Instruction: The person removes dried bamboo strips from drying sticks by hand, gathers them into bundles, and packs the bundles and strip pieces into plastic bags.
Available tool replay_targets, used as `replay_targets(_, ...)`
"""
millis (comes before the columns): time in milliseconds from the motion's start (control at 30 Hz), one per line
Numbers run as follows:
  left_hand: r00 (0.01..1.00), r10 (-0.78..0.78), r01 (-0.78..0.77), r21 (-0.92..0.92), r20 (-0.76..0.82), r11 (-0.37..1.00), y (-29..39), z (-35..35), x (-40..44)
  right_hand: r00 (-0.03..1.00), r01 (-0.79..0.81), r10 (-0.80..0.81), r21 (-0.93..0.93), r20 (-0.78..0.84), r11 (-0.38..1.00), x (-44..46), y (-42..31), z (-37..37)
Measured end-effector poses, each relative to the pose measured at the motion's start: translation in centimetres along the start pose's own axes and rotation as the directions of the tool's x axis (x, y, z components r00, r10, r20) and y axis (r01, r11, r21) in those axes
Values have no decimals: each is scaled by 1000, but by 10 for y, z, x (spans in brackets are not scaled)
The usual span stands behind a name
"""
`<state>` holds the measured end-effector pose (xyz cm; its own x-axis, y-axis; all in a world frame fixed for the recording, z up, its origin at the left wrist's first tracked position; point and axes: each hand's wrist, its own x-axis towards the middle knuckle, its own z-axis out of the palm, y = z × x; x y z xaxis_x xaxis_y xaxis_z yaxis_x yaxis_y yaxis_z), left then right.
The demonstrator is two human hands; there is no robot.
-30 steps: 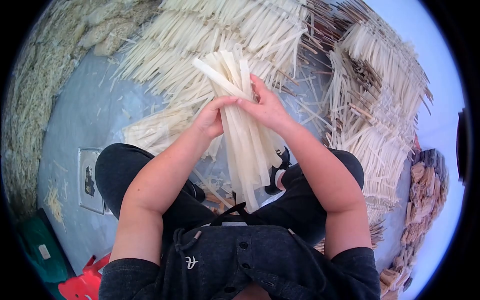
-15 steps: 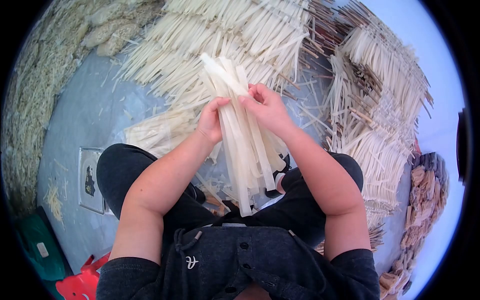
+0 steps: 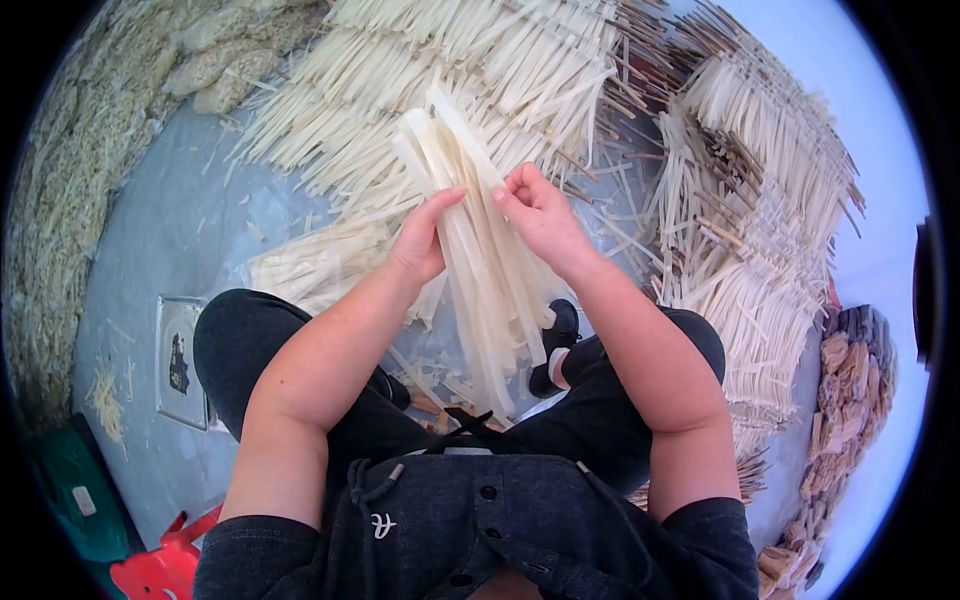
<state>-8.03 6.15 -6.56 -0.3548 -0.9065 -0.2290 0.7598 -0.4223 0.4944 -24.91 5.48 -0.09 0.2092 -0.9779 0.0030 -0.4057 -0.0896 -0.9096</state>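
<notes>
Strips (image 3: 482,270) held above the floor (image 3: 170,230). Left hand (image 3: 424,242): fingers clamped on them, thumb in front. Right hand (image 3: 543,218): fingers pinched at an outer strip (image 3: 464,130), now less slanted than half a second earlier, apparently leaving the strips more nearly parallel.

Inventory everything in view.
Held bundle: 1, cream, centre
Strip piles: several, cream, top, right
Floor bundle: 1, cream, left centre
Stalks: many, brown, upper right
Scraps: many, cream, floor
Square plate: 1, silvery, left
Shaggy mass: 1, tan, left edge
Object: 1, green, lower left
Item: 1, red, lower left
Stack: 1, brown, right edge
Floor: 1, grey, beneath
Shirt, trousers: 2, dark, bottom
Shoes: 2, black, below centre
Left hand: 1, bare, centre
Right hand: 1, bare, centre
</notes>
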Motion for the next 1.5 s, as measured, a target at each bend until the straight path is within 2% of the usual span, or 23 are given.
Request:
replay_targets(67,998,56,-57,170,6,984,1,4,-1,1000,9,-10,69,14,998,0,-1,0)
replay_targets(100,998,56,-56,170,6,984,0,6,-1,999,17,-21,138,30,990,0,-2,-1)
replay_targets(167,990,115,-134,317,78,939,-2,11,-3,999,1,-5,101,40,995,-2,-6,-2)
replay_targets(233,985,167,-174,316,48,933,-6,17,-5,999,-15,12,63,51,998,-2,-6,-3)
replay_targets(300,976,219,-214,316,19,924,-8,16,-5,994,-29,13,143,110,989,0,-3,-5)
replay_targets(367,979,189,-164,260,-74,952,-8,11,-2,993,-58,36,203,110,977,3,-7,-8)
replay_targets(400,979,189,-165,259,-74,952,-5,10,-1,992,-87,59,263,111,961,4,-10,-9)
replay_targets(467,996,80,-77,68,-50,995,0,7,-2,989,-119,83,314,126,942,5,-12,-12)
replay_targets(533,999,50,-50,52,3,997,4,10,-5,984,-151,105,363,143,919,6,-13,-12)
replay_targets(600,998,20,-22,39,56,999,4,8,-5,981,-156,66,549,180,821,5,-14,-9)
replay_targets(733,999,36,-35,-43,28,998,3,2,-4,978,-186,95,584,183,790,5,-13,-9)
replay_targets(800,999,30,-29,-63,11,998,3,2,-5,996,-67,37,391,84,918,5,-7,-5)
replay_targets(867,993,49,-44,46,-108,998,0,0,-2,999,-5,-12,316,52,949,5,2,0)
replay_targets(933,996,18,-11,86,-84,996,-4,2,-4,998,58,-64,238,20,970,6,3,3)
replay_targets(1000,998,-14,22,128,-62,992,-8,3,-6,981,143,-136,45,-140,989,5,0,6)
replay_targets(1133,995,-25,33,82,-98,996,-14,-4,-2,968,127,-133,-39,-213,991,4,-12,4)
replay_targets(1200,993,-20,27,59,-115,998,-12,-6,-1,990,117,-99,176,-105,978,5,-13,-3)
replay_targets(1233,994,-6,10,43,-107,999,-8,-4,-2,990,116,-99,175,-104,978,3,-17,-7)
replay_targets(1300,995,11,-9,27,-100,1000,-4,-3,-1,983,-154,117,299,141,942,-3,-26,-14)
replay_targets(1333,995,12,-11,10,-103,1000,-4,-3,-1,983,-154,116,298,142,942,-5,-21,-14)
replay_targets(1400,995,18,-18,-2,-102,1000,-3,-7,3,917,-213,172,77,360,974,-9,-14,-10)
replay_targets(1433,989,55,-56,-5,-138,998,-6,-11,7,918,-209,168,78,358,975,-12,-16,-8)
replay_targets(1500,981,89,-91,-7,-174,996,-9,-13,10,968,-80,148,-310,204,947,-18,-22,1)
